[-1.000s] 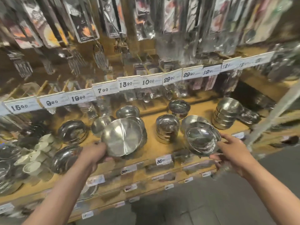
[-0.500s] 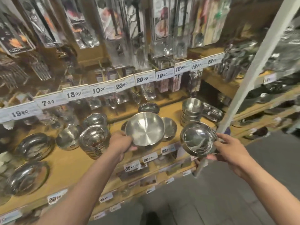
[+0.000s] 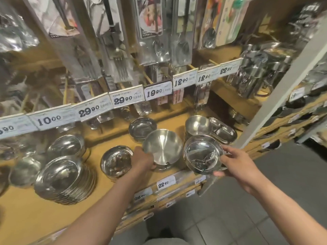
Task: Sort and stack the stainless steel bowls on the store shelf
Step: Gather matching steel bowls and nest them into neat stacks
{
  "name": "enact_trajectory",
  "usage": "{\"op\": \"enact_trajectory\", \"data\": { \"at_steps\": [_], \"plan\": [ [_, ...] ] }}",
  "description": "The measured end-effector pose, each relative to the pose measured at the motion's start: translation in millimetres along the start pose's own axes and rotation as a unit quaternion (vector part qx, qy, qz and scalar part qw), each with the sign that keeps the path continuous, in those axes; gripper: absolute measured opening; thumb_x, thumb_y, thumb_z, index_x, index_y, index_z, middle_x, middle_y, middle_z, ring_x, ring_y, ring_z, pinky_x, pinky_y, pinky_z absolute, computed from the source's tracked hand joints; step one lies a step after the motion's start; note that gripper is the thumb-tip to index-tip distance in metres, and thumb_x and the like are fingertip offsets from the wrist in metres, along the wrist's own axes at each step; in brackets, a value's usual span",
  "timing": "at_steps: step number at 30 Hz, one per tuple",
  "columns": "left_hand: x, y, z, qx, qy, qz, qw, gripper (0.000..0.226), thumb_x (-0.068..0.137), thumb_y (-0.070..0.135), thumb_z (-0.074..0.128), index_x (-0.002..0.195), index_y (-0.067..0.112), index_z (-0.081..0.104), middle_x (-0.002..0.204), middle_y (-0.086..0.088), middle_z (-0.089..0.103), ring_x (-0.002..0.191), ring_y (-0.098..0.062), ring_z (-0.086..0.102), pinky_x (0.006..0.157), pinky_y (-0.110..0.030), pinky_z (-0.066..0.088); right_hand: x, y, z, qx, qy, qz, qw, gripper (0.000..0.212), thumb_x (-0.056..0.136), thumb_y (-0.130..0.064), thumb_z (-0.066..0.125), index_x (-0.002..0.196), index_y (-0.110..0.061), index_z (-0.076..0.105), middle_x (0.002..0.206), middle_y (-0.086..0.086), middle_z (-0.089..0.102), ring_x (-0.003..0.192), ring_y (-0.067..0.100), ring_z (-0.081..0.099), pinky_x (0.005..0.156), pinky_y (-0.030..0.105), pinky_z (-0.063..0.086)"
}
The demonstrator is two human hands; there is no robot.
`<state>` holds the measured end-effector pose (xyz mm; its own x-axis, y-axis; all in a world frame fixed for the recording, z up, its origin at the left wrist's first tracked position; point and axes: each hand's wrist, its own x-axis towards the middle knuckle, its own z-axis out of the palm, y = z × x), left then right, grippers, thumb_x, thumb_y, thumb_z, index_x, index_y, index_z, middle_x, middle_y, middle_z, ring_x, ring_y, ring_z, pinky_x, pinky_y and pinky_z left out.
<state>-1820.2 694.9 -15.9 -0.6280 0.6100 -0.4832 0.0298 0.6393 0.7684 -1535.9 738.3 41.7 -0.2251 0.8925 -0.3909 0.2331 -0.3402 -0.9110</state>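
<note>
The left hand [image 3: 141, 160] grips the rim of a matte bowl [image 3: 162, 147], tilted over the near shelf edge; the right hand [image 3: 235, 162] pinches a shinier bowl [image 3: 203, 154] just to its right. Matching stacks sit left [image 3: 115, 160] and far right [image 3: 197, 125] on the wooden shelf [image 3: 99, 147], each close to one hand.

A matte steel bowl [image 3: 163, 146] is tilted, its inside facing out, over the shelf [image 3: 26, 209] front edge. Just right of it a shiny bowl [image 3: 203, 154] is tilted too. Stacks of bowls sit on the shelf: a wide one [image 3: 62, 179] near the front left, another [image 3: 115, 160] mid-front, one [image 3: 197, 125] toward the back right.
</note>
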Motion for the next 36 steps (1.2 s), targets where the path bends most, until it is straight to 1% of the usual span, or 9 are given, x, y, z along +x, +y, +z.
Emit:
{"op": "enact_trajectory", "data": {
  "at_steps": [4,7,8,11,15,20,25,30,36],
  "plan": [
    [6,-5,18,0.007,0.023,-0.011,1.000,0.034,0.091,0.004,0.066,0.119,-0.001,0.048,0.101,-0.013,0.062,0.081,-0.028,0.069,0.060,-0.043,0.064,20,-2,-1,0.010,-0.031,0.004,0.999,0.039,0.094,0.006,0.058,0.097,-0.032,0.069,0.084,-0.001,0.080,0.075,0.030,0.077,0.056,0.030,0.063],
    [8,-8,26,0.019,0.036,-0.026,0.999,0.044,0.094,0.008,0.066,0.131,-0.001,0.044,0.102,-0.006,0.059,0.071,-0.017,0.063,0.047,-0.023,0.057,32,-3,-2,0.004,-0.056,0.004,0.998,0.042,0.094,0.008,0.057,0.092,-0.032,0.068,0.081,-0.001,0.079,0.074,0.029,0.077,0.055,0.028,0.062],
    [10,-9,28,0.019,0.041,-0.034,0.998,0.049,0.095,0.009,0.064,0.137,0.002,0.040,0.108,-0.008,0.060,0.073,-0.018,0.064,0.049,-0.021,0.057,36,-4,-2,-0.002,-0.064,0.006,0.998,0.041,0.094,0.008,0.056,0.096,-0.031,0.069,0.083,0.001,0.080,0.076,0.028,0.077,0.057,0.028,0.062],
    [11,-9,33,0.014,0.052,-0.070,0.996,0.058,0.096,0.009,0.061,0.146,0.004,0.032,0.129,-0.019,0.059,0.102,-0.036,0.069,0.082,-0.045,0.062,45,-4,-3,-0.026,-0.087,0.023,0.996,0.038,0.095,0.008,0.055,0.115,-0.020,0.069,0.094,0.005,0.080,0.080,0.027,0.078,0.061,0.031,0.063],
    [13,-12,39,0.056,0.093,-0.104,0.989,0.047,0.098,0.016,0.059,0.138,-0.002,0.042,0.132,-0.025,0.059,0.113,-0.043,0.065,0.095,-0.049,0.055,55,-3,-3,-0.056,-0.111,0.038,0.991,0.043,0.095,0.005,0.056,0.133,-0.015,0.062,0.109,0.009,0.076,0.084,0.023,0.078,0.070,0.041,0.064],
    [11,-17,43,0.057,0.112,-0.107,0.986,0.032,0.094,0.007,0.062,0.123,-0.006,0.055,0.118,-0.024,0.067,0.106,-0.040,0.068,0.087,-0.041,0.058,61,-1,-7,-0.061,-0.143,0.055,0.986,0.044,0.095,0.005,0.057,0.134,-0.015,0.061,0.108,0.008,0.076,0.084,0.025,0.078,0.065,0.037,0.064],
    [9,-15,41,0.003,0.130,-0.099,0.987,0.029,0.090,0.003,0.065,0.118,-0.004,0.059,0.114,-0.023,0.065,0.092,-0.040,0.071,0.078,-0.051,0.062,65,-5,-14,-0.095,-0.165,0.050,0.980,0.048,0.098,-0.004,0.059,0.143,-0.019,0.054,0.109,0.018,0.075,0.082,0.032,0.077,0.075,0.046,0.064],
    [9,-15,39,-0.007,0.116,-0.103,0.988,0.022,0.092,0.003,0.064,0.113,-0.002,0.060,0.096,-0.016,0.068,0.075,-0.031,0.073,0.071,-0.050,0.064,68,-9,-15,-0.091,-0.188,0.041,0.977,0.049,0.097,-0.004,0.059,0.143,-0.021,0.053,0.119,0.009,0.072,0.081,0.033,0.077,0.078,0.044,0.063],
    [-8,-7,39,0.006,0.115,-0.073,0.991,0.032,0.095,0.012,0.063,0.123,-0.002,0.057,0.114,-0.019,0.066,0.096,-0.034,0.070,0.081,-0.050,0.062,63,-10,-9,-0.077,-0.202,0.039,0.976,0.045,0.097,-0.003,0.059,0.136,-0.025,0.057,0.112,0.008,0.072,0.078,0.032,0.077,0.071,0.040,0.064]
  ]
}}
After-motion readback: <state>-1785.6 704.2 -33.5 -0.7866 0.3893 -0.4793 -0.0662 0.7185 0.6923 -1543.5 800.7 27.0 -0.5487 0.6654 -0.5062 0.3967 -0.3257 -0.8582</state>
